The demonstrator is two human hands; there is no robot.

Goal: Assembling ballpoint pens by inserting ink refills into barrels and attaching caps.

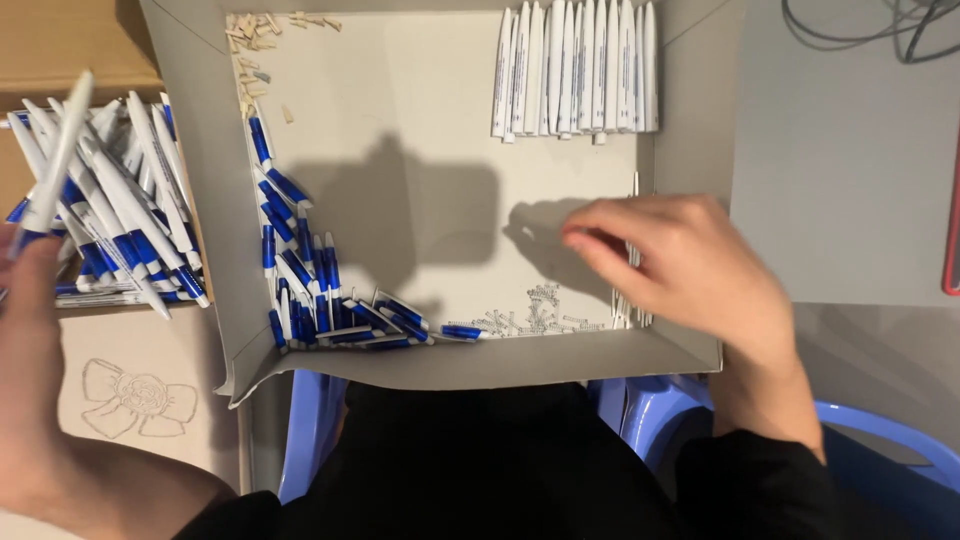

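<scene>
White-and-blue pen [55, 160], blurred, pinched near its blue end by the left hand [30, 330] at the far left of the view, slanting up over a loose heap of like pens [120, 210] in a brown cardboard box [60, 45]. Probably light, stiff, smooth plastic, apt to slip or roll; best taken mid-barrel between thumb and fingertips. Below the heap, a cardboard flap with a pencilled bow-shaped drawing [135, 398].

Further right, a shallow grey cardboard tray [215, 200], resting over blue plastic chairs [305, 430]. Inside, along its left wall and near corner, a drift of short blue pen parts [300, 290]; in the far left corner, small tan bits [255, 35]; near the front wall, tiny pale pieces [535, 315], too small to tell. Against the far wall, a neat row of white pen barrels [575, 68].

Right hand [690, 265] hovering inside the tray near its right wall, fingers loosely curled and pointing left, holding nothing clearly visible; thin pale sticks [632, 290] just behind. At the far right, grey tabletop [840, 180] with dark cables [880, 30].
</scene>
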